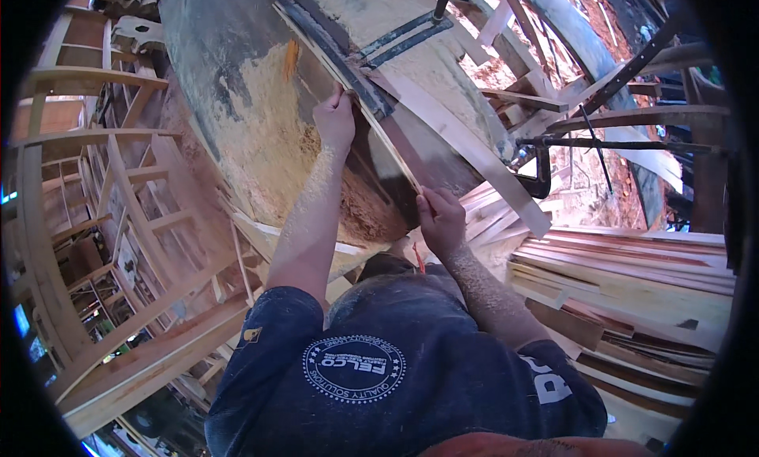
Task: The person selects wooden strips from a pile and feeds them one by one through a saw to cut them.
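Observation:
A thin, narrow wooden strip (389,146) runs lengthwise between my two hands over a sawdust-covered metal worktable (207,42). My left hand (335,121) is closed on it partway along, thumb and fingers pinched at its edge. Nearer my body, my right hand (443,220) grips the strip's near end between thumb and fingers. The strip lies along a dark straight bar (365,92) fixed across the table. To the right of that bar, a wider pale board (462,152) slants toward me. Sawdust coats both my forearms.
A black clamp (411,42) sits across the tabletop beyond the bar. Another black clamp (544,172) juts out at the right. Stacked planks (632,279) lie to my right. Wooden frames (142,196) stand at the left, with sawdust piled (261,125) on the table.

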Available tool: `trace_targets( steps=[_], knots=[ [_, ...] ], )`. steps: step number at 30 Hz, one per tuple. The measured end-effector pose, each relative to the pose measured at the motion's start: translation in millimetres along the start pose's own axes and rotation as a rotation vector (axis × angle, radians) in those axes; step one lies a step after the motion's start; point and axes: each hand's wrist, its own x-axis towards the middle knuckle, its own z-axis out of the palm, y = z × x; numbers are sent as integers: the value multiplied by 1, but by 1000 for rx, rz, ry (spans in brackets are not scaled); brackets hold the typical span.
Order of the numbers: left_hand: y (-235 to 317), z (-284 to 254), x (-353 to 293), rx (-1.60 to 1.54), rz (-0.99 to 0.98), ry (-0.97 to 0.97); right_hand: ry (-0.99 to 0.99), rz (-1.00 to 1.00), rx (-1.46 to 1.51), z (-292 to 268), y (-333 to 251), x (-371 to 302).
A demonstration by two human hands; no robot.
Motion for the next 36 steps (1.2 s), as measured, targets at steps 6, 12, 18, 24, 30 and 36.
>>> trace_targets(
  steps=[6, 12, 18, 24, 30, 36],
  knots=[
    [-3, -5, 10, -17, -37, -17, 33, -57, -8, 5, 0, 4],
    [13, 0, 8, 15, -5, -7, 33, -61, -12, 9, -1, 8],
    [23, 0, 15, 38, -28, -32, 48, -98, -35, 16, 3, 15],
    [10, -4, 34, 125, 32, 23, 62, -135, -23, 20, 4, 21],
    [19, 0, 25, 79, 101, 44, 93, -232, -30, 19, 13, 17],
    [24, 17, -110, 329, -61, -1, -43, -70, -62, -51, 36, -76]
  ],
)
